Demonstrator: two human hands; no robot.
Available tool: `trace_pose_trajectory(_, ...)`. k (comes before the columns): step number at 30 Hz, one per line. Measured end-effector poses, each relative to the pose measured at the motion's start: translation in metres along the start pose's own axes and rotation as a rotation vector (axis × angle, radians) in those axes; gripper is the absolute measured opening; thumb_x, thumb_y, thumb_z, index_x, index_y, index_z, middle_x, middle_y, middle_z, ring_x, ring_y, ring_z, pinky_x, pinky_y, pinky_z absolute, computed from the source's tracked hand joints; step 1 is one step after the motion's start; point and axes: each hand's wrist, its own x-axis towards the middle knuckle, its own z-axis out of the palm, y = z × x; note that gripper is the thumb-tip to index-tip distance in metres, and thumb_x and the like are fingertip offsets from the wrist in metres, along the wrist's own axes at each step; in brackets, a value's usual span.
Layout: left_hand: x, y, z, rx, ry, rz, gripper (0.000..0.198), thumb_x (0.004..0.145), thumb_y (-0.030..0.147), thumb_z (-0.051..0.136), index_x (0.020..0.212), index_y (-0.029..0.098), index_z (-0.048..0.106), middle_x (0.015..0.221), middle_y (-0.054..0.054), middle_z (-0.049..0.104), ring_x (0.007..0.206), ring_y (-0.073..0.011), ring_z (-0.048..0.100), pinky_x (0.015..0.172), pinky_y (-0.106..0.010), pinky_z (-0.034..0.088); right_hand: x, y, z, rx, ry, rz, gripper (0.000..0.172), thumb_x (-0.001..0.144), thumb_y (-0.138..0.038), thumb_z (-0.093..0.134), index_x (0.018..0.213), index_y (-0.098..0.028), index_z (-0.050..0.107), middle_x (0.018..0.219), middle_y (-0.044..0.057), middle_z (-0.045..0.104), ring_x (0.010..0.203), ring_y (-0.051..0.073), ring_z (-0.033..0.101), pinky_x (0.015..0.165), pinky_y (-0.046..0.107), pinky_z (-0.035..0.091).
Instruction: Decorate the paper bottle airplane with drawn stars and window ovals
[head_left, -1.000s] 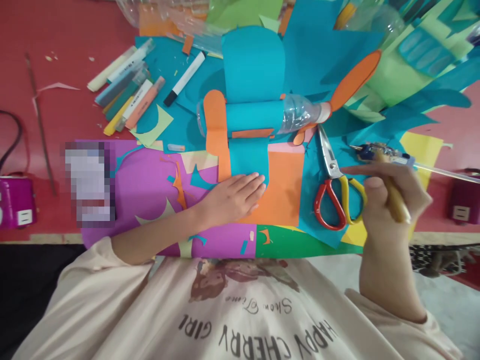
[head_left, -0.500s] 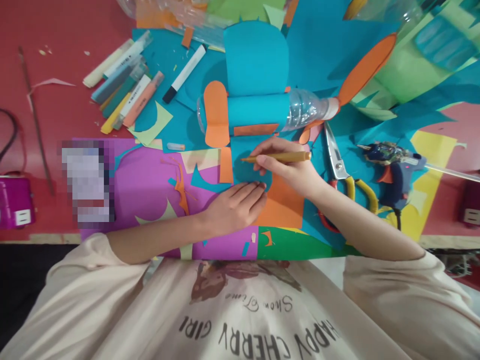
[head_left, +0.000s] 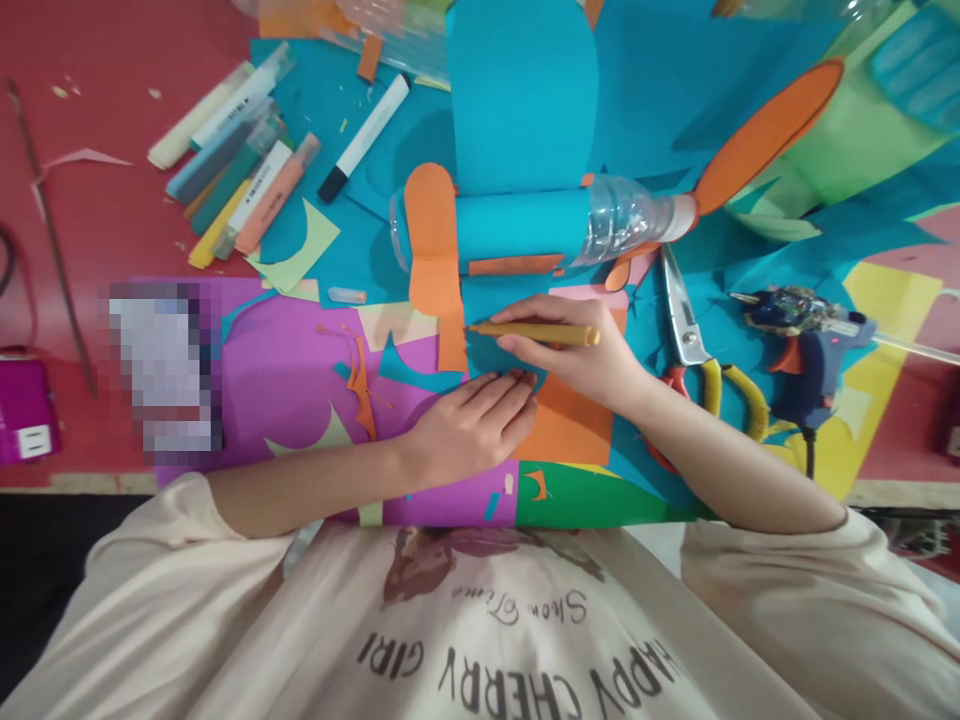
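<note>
A brownish-yellow marker (head_left: 544, 332) is pinched in my right hand (head_left: 600, 365), its tip at the left edge of the near blue paper wing (head_left: 499, 300). My left hand (head_left: 480, 425) lies flat, fingers stretched over the wing's near end. That wing extends from a clear plastic bottle (head_left: 626, 225) wrapped in blue paper; a larger blue wing (head_left: 521, 100) extends from its far side. Orange paper strips (head_left: 431, 235) cross the bottle's left end, and an orange paper blade (head_left: 772, 135) sticks out by its white cap (head_left: 681, 216). Part of the near wing is hidden under my hands.
Several markers (head_left: 247, 190) lie at the upper left, with a white marker (head_left: 371, 130) apart from them. Scissors (head_left: 684, 320) with yellow and red handles rest right of my right hand, beyond them a glue gun (head_left: 814, 370). Paper scraps (head_left: 300, 250) and a blurred-out object (head_left: 165, 370) lie left.
The marker tip has shifted left across the near wing to its edge, and the marker lies more level. My left hand stays in place. The whole view has shifted slightly.
</note>
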Motion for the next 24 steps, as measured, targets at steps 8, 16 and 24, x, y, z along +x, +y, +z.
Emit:
trace_pose_trajectory(8,0.0013,-0.0006,-0.0021,-0.004,0.004,0.0,0.019,0.093,0.006,0.052,0.099,0.01,0.07,0.107,-0.01,0.077,0.095,-0.0201,0.074,0.086,-0.031,0.06,0.0001,-0.0018,0.0,0.007,-0.016,0.016,0.01,0.083,-0.022,0.068,0.089,-0.019,0.075,0.089,0.002,0.079,0.079,0.015,0.073,0.071,0.025,0.058)
trace_pose_trajectory(16,0.0013,-0.0003,-0.0017,0.0,-0.009,0.001,0.02,0.093,0.005,0.052,0.1,0.01,0.07,0.107,-0.01,0.077,0.095,-0.0201,0.073,0.088,-0.031,0.06,-0.0004,-0.0033,0.0003,0.008,-0.036,0.024,0.012,0.083,-0.02,0.068,0.092,-0.017,0.076,0.091,0.003,0.079,0.08,0.015,0.074,0.072,0.024,0.058)
trace_pose_trajectory(24,0.0006,-0.0004,-0.0027,0.009,-0.022,0.002,0.02,0.094,0.006,0.052,0.103,0.009,0.07,0.106,-0.01,0.077,0.095,-0.0194,0.073,0.089,-0.031,0.059,-0.0018,-0.0045,0.0019,-0.025,-0.038,0.062,0.014,0.084,-0.022,0.067,0.093,-0.017,0.077,0.093,0.005,0.08,0.083,0.018,0.074,0.076,0.028,0.059)
